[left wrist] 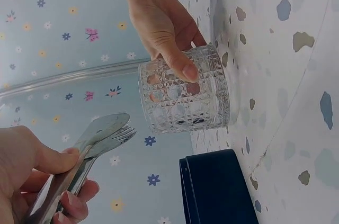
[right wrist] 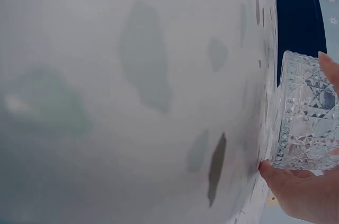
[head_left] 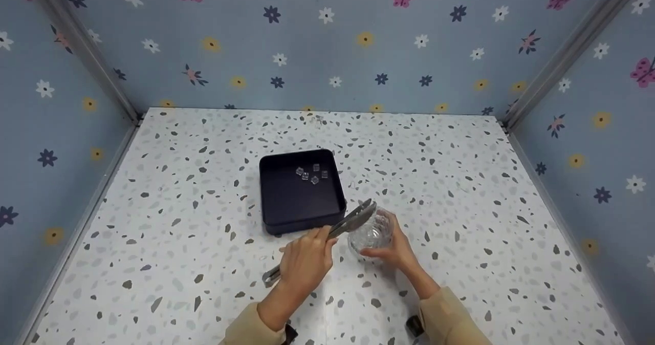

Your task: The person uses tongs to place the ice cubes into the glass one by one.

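Observation:
My left hand (head_left: 307, 257) grips metal serving tongs (left wrist: 92, 144), one end spoon-shaped, the other fork-shaped. Their tips hang over the near side of a clear cut-glass tumbler (head_left: 372, 235), above its rim. Whether anything lies between the tips is hard to make out. The fingers and thumb of my right hand (head_left: 399, 248) hold the tumbler around its right side; it stands upright on the table. What the glass contains cannot be told through its patterned wall (right wrist: 310, 113). Several small clear cubes (head_left: 314, 180) lie in a dark blue square tray (head_left: 302, 225), left of the glass.
The white speckled table (head_left: 460, 181) spreads around the tray and glass. Flowered blue panels (head_left: 327, 53) wall it in at the back and both sides, with grey trim (head_left: 573, 33) at the corners.

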`<state>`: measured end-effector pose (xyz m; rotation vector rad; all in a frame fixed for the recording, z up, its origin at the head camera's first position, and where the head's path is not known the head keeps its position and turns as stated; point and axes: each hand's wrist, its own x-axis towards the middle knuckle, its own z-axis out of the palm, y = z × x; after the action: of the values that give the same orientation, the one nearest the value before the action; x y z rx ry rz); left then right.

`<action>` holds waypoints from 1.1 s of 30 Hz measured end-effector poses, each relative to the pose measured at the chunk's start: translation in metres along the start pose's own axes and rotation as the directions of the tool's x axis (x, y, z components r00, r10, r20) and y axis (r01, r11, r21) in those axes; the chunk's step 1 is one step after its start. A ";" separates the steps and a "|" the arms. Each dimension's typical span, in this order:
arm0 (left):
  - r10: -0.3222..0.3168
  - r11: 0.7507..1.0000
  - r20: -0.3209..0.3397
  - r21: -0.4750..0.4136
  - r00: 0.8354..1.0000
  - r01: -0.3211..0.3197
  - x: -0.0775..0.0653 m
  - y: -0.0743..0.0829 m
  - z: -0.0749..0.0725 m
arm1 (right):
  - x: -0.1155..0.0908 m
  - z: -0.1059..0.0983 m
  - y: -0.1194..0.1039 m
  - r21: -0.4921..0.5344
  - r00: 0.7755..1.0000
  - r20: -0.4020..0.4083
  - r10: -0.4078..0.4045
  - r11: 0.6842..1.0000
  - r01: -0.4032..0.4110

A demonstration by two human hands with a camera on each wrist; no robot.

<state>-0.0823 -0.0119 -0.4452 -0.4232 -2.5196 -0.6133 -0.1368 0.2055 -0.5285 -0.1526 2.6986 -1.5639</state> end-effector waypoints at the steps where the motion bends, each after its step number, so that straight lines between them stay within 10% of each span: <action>1: -0.001 1.000 0.002 -0.005 1.000 0.001 0.000 0.001 0.001 | 0.000 0.000 0.000 0.002 1.000 -0.001 -0.004 1.000 0.004; 33: -0.140 0.989 0.012 0.057 0.990 0.140 0.000 -0.017 0.004 | 0.000 0.000 -0.002 -0.029 0.998 0.000 0.061 0.998 -0.061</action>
<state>-0.0904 -0.0245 -0.4542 -0.2330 -2.5906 -0.5922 -0.1367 0.2045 -0.5270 -0.0708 2.6992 -1.5080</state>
